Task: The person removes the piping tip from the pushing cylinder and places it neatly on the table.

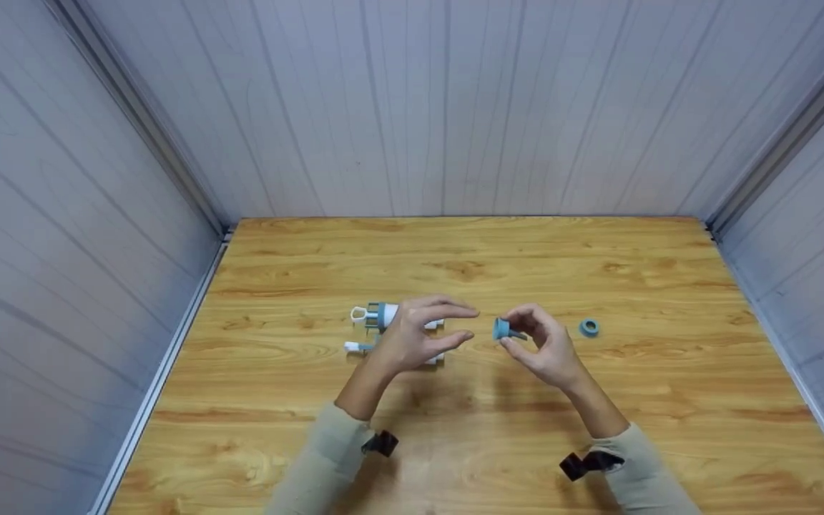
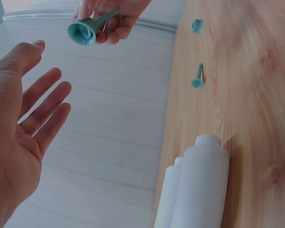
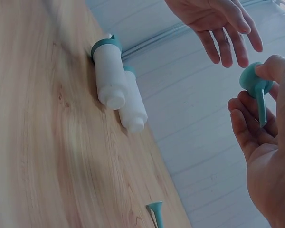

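Note:
A teal funnel-shaped nozzle (image 1: 502, 328) with a thin stem is pinched between thumb and fingers of my right hand (image 1: 546, 350). In the left wrist view the nozzle's wide round mouth (image 2: 83, 32) shows, turned toward my left hand. That left hand (image 1: 419, 332) hovers to the left of it, fingers spread and holding nothing. Beneath the left hand, partly hidden in the head view, lie two white bottles; the right wrist view shows the larger bottle (image 3: 111, 76) with a teal collar and the slimmer bottle (image 3: 133, 107) beside it.
A short teal ring (image 1: 589, 327) sits on the wooden table (image 1: 455, 257), right of my right hand. A second, narrower teal funnel-shaped piece (image 2: 198, 78) stands on the table between ring and bottles. Panel walls (image 1: 412, 107) rise at the back and both sides.

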`<state>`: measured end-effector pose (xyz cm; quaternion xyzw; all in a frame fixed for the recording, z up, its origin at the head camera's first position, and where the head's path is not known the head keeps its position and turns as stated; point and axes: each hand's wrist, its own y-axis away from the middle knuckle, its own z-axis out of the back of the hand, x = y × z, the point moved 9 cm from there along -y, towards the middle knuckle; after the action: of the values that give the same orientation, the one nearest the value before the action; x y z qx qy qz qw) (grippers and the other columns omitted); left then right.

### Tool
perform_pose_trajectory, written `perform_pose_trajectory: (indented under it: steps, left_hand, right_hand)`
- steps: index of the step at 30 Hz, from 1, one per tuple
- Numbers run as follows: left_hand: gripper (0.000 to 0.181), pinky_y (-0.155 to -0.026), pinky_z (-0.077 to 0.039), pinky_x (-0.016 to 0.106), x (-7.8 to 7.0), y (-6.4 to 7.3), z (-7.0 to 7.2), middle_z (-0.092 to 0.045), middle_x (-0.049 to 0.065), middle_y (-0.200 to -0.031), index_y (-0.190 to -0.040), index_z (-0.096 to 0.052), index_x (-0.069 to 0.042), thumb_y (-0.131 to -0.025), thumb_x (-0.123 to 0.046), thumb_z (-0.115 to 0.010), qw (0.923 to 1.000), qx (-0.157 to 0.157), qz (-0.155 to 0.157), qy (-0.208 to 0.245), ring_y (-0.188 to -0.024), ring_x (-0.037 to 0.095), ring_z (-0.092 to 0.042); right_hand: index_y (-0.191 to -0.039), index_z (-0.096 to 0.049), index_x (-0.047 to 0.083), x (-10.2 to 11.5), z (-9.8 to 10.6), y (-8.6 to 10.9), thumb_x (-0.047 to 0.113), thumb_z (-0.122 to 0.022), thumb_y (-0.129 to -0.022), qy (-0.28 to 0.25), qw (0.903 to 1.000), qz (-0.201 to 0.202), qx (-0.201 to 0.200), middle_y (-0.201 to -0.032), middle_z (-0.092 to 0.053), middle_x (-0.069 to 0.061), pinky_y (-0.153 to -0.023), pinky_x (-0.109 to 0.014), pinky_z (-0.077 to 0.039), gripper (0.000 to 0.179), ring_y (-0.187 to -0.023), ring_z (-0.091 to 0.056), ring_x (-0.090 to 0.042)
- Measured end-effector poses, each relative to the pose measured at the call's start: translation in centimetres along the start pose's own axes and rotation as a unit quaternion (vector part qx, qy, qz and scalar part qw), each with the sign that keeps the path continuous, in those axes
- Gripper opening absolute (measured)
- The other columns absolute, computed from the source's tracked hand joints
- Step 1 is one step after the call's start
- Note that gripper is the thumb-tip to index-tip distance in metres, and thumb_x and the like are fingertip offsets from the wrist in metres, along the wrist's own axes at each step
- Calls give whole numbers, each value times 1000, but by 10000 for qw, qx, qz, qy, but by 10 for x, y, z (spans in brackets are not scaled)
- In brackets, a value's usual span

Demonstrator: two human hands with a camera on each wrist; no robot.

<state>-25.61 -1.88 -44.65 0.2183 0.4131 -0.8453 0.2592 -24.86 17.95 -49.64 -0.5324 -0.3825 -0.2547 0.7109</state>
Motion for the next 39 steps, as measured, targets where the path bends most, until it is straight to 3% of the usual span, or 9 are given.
perform_pose_trajectory:
  steps: [10,23,33,39]
  left_hand:
    - [29,-103,-68,40,-3,-3,-11,-87,13,-124,-127,-85,-5,-99,-12,-86,9998,21,19,186,-116,29,-85]
    - [23,-101,-68,40,-3,-2,-12,-86,15,-125,-121,-87,-5,-98,-9,-87,9987,-384,-11,343,-116,31,-85]
    - [22,-100,-68,37,-4,-1,-11,-87,15,-120,-119,-87,-4,-97,-8,-88,9981,-411,-44,453,-113,30,-85]
    - [22,-96,-69,38,0,-1,-12,-87,15,-121,-120,-88,-5,-99,-10,-87,9970,-346,190,661,-113,30,-85]
  right_hand:
    - [-122,-61,-24,6,-8,-7,-33,-66,-86,-183,9989,429,38,-123,-73,11,-100,-17,-61,38,-113,-74,-2]
    - [-124,-62,-23,10,-16,-11,-33,-66,-87,-266,9987,445,18,-126,-74,11,-98,-18,-61,38,-113,-74,-2]
    - [-123,-62,-22,10,-19,-12,-32,-66,-88,-296,9988,400,41,-121,-75,11,-95,-17,-61,37,-110,-75,-2]
    - [-126,-61,-23,10,-20,-12,-31,-66,-89,-366,9984,420,102,-123,-75,10,-97,-18,-62,38,-112,-75,-3]
